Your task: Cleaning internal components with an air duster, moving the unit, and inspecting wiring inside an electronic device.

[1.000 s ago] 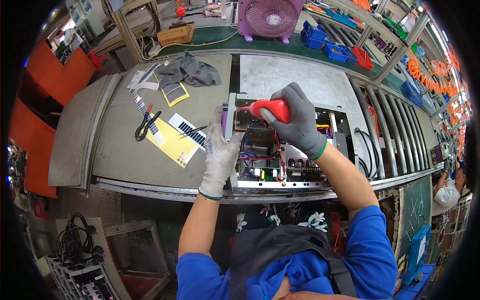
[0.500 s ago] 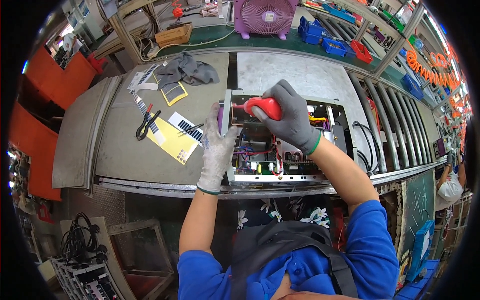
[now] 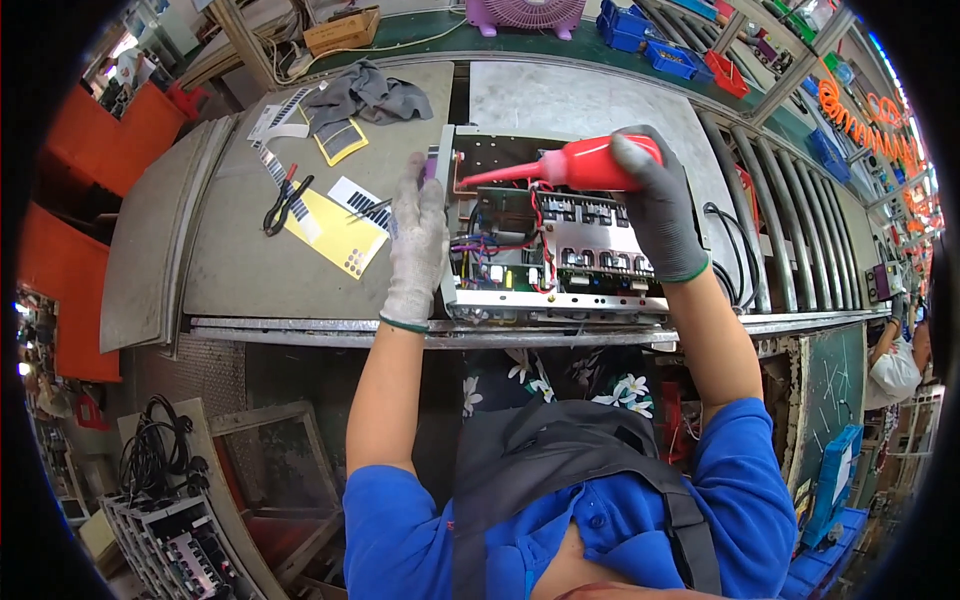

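Gripping right hand (image 3: 662, 205): closed round the red bottle (image 3: 598, 165), nozzle (image 3: 505, 176) at the left end of the chassis (image 3: 600, 301)
Left hand (image 3: 416, 240): fingers fairly straight against that end; cannot tell if it grips
Chassis: on the table (image 3: 250, 290), wiring (image 3: 541, 236) already fitted, top uncovered
Nozzle work: seemingly unfinished; what else remains, unclear

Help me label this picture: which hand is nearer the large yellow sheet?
Left. The left hand is just right of the large yellow sheet, at the open metal unit; the right hand is farther right, holding a red bottle.
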{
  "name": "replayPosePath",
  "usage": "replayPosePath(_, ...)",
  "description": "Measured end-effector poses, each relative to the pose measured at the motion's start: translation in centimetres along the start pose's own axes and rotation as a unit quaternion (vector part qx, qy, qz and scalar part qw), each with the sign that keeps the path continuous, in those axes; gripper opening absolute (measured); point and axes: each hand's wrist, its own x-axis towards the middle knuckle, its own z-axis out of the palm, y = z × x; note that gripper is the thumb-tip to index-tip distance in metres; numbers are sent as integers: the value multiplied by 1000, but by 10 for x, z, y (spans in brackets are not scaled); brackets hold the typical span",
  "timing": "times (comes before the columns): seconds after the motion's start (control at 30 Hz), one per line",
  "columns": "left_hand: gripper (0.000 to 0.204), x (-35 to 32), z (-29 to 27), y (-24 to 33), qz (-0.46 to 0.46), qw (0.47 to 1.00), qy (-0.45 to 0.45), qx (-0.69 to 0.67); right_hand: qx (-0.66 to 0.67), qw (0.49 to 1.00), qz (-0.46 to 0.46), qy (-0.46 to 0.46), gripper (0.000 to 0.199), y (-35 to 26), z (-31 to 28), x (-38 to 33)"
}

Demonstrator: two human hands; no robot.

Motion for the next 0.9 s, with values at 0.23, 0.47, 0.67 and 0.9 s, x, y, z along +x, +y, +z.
replayPosePath(0.23, 44, 6, -5, -2, 84, 987, 12, 140, 227, 970, 77, 48, 37, 6, -27, -10)
replayPosePath(0.47, 77, 3, -5, 3, -42, 999, 0, -3, -36, 999, -25, 17, 35, -5, -16, 12)
replayPosePath(0.67, 83, 21, -4, 37, -96, 973, -95, 187, -319, 933, -160, -34, 40, 13, -8, 50)
replayPosePath(0.9, 74, 33, -3, 33, -101, 971, -107, 187, -405, 888, -197, -93, 35, 30, 46, 88)
